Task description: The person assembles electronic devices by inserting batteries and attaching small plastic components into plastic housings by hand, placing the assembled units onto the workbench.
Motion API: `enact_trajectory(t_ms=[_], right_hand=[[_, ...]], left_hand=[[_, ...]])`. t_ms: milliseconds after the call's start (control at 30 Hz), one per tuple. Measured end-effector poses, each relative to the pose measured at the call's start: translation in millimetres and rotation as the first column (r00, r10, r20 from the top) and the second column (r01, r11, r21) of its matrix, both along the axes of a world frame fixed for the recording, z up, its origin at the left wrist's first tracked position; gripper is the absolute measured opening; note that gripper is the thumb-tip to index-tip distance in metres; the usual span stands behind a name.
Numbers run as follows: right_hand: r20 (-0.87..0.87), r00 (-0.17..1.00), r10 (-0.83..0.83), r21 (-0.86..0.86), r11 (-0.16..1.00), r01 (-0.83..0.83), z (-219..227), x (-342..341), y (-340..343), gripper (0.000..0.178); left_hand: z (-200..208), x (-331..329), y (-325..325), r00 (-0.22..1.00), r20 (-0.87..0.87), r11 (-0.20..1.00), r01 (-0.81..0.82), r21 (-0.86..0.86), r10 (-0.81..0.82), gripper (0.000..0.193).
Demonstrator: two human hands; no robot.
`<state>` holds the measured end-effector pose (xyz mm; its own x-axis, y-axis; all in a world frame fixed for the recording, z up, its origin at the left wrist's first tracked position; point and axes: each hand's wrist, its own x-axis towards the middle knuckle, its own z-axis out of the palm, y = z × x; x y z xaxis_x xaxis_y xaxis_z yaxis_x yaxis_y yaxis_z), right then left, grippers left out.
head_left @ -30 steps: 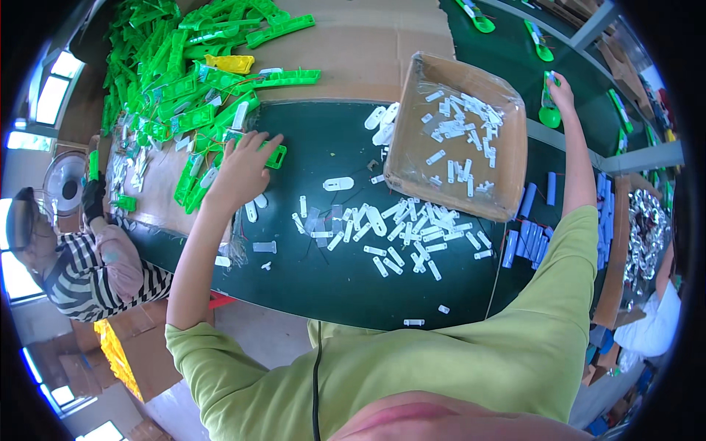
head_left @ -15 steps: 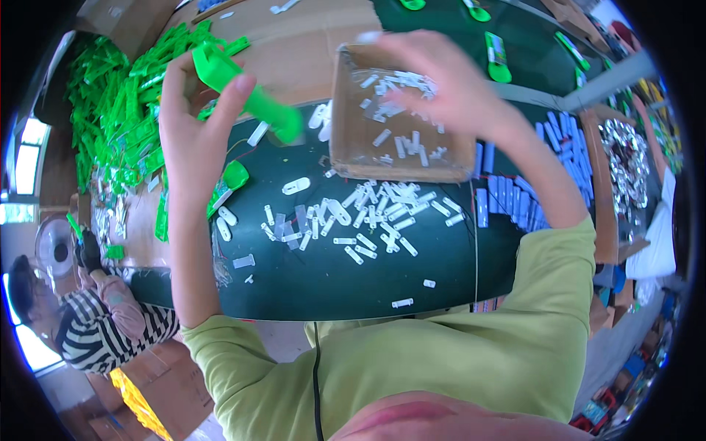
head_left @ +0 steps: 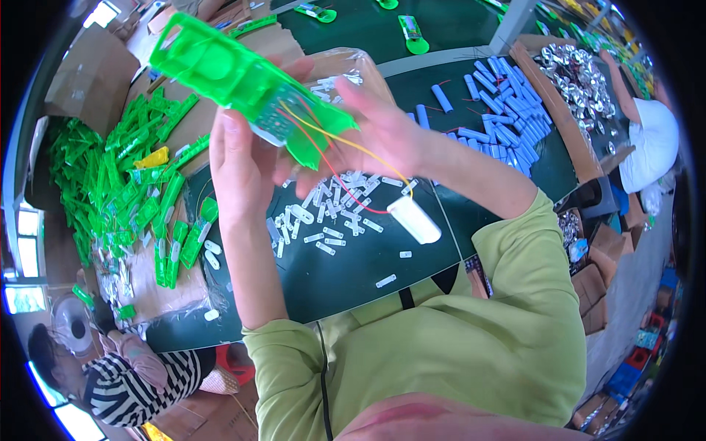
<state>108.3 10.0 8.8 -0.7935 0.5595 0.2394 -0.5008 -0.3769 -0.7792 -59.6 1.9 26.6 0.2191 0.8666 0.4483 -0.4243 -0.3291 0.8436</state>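
My left hand (head_left: pixel 246 158) grips a long bright green plastic housing (head_left: pixel 213 66) raised above the table, its hollow side facing me. Inside sits a small circuit board (head_left: pixel 287 110). Red and yellow wires run from it to a white rectangular block (head_left: pixel 414 220), which hangs free. My right hand (head_left: pixel 390 136) is cupped about the housing's right end, thumb and fingers stretched apart; part of its fingers is hidden behind the green plastic. Below lie many small white strips (head_left: pixel 331 209) on the dark green tabletop (head_left: pixel 323 287). A cardboard box (head_left: pixel 371 70) of small white pieces is partly covered by my hands.
Green housings (head_left: pixel 110 184) are heaped at left. Blue cylinders (head_left: pixel 507 110) with wires lie at right, beside a cardboard tray of shiny metal pieces (head_left: pixel 573 81). A person in stripes (head_left: pixel 140 382) sits at lower left; another person in white (head_left: pixel 651 143) is at far right.
My right hand has left the cardboard box and come to the housing's right end. The housing is turned, now showing its hollow side, board, wires and hanging white block. The view has shifted.
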Motion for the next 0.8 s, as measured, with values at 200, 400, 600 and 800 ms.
enact_trajectory(t_ms=[200,400,600,800], right_hand=[[0.183,0.979,-0.086,-0.077,0.992,0.101,-14,28,-48,0.056],[0.240,0.466,-0.852,0.883,0.391,0.259,-26,32,-56,0.044],[0.252,0.476,-0.843,0.839,0.435,0.326,-10,59,-45,0.047],[-0.057,0.813,-0.579,0.332,0.757,0.562,36,78,-21,0.057]], left_hand=[[5,1,2,0.975,-0.093,0.978,-0.196,0.076,0.203,0.060],[-7,3,19,0.751,-0.348,0.823,-0.462,0.332,0.562,0.039],[-13,13,28,0.723,-0.413,0.832,-0.479,0.279,0.554,0.045],[-27,18,33,0.668,-0.412,0.777,-0.596,0.203,0.620,0.044]])
